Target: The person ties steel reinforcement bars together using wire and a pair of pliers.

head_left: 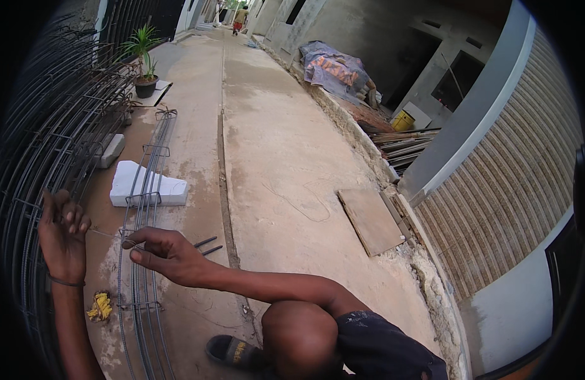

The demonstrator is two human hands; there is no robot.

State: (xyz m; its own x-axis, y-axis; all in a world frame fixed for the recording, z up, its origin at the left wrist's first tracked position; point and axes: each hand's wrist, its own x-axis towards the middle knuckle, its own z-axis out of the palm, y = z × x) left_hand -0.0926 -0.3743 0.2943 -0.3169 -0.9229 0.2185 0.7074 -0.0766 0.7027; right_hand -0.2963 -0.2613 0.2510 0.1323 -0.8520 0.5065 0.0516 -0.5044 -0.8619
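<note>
**Thin wire (103,234) drawn between two hands at a rebar cage (139,306)**

The wire runs almost straight from the left hand (64,225) to the right hand (159,251), just over the left edge of the cage. The right hand has its bent forefinger and thumb closed on the wire. The left hand is raised with fingers half curled; the wire leads to its fingertips, but I cannot tell how firmly it is gripped.

The long, narrow cage lies along the ground, its far part over a white block (150,184). Two dark tool handles (207,246) project just beyond the right hand. A crumpled yellow item (100,307), kind not determinable, lies on the ground left of the cage.

Further left, more rebar cages (55,149) are massed beside the left hand. A potted plant (145,79) stands beyond them. On the right, a flat board (371,221) lies near the lane's broken edge; past it, sheeting (333,68) covers a heap.
</note>
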